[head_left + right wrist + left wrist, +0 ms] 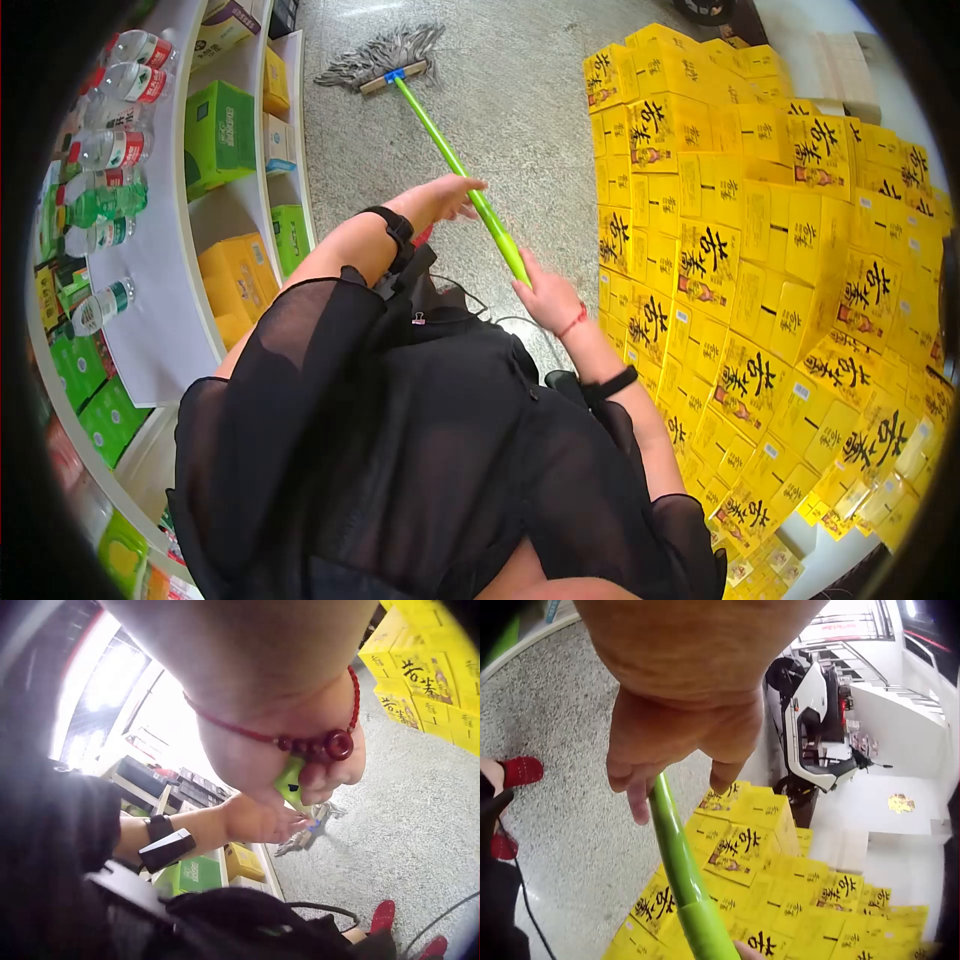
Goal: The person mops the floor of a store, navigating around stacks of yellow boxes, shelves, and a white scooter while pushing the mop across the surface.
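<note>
A mop with a bright green handle slants across the head view. Its grey string head lies spread on the speckled floor, joined to the handle by a blue piece. Near the top end of that handle, my right hand grips it with curled fingers. The green handle end shows beside those fingers in the right wrist view. Farther down the handle, my left hand is against it with fingers fairly straight. In the left wrist view the thumb stands apart from the handle.
Stacked yellow cartons line the right side. On the left, white shelves hold plastic bottles and a green box. A white scooter stands beyond the cartons. A black cable runs near the person's red shoes.
</note>
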